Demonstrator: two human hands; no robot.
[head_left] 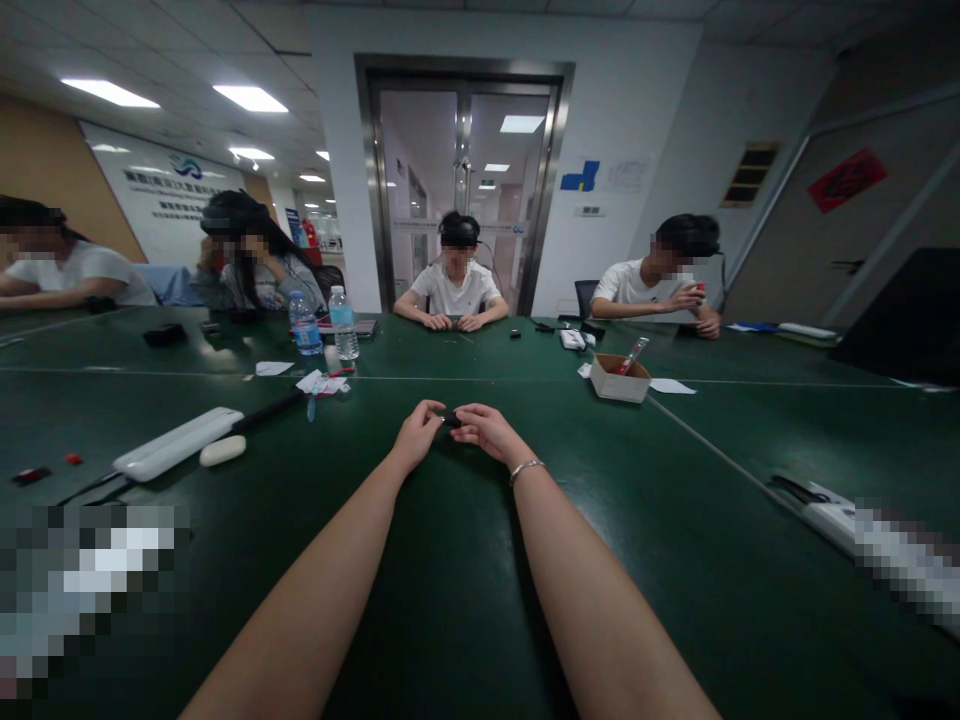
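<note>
Both hands meet over the green table (pixel 465 560), in the middle of the view. Between them is a small black object (pixel 451 420) with a pale, shiny end on its left side; its exact kind is too small to make out. My left hand (pixel 418 435) pinches the shiny end with thumb and fingers. From the other side, my right hand (pixel 487 432) closes its fingertips on the black part, which they partly cover. A silver bracelet (pixel 526 470) circles my right wrist.
Two water bottles (pixel 343 325) stand beyond on the left, near crumpled papers (pixel 321 383). Closer lie a white bar-shaped device (pixel 180 443) and a cream oval case (pixel 223 451). A small open box (pixel 619 380) sits right of centre. Several people wearing headsets sit around the table.
</note>
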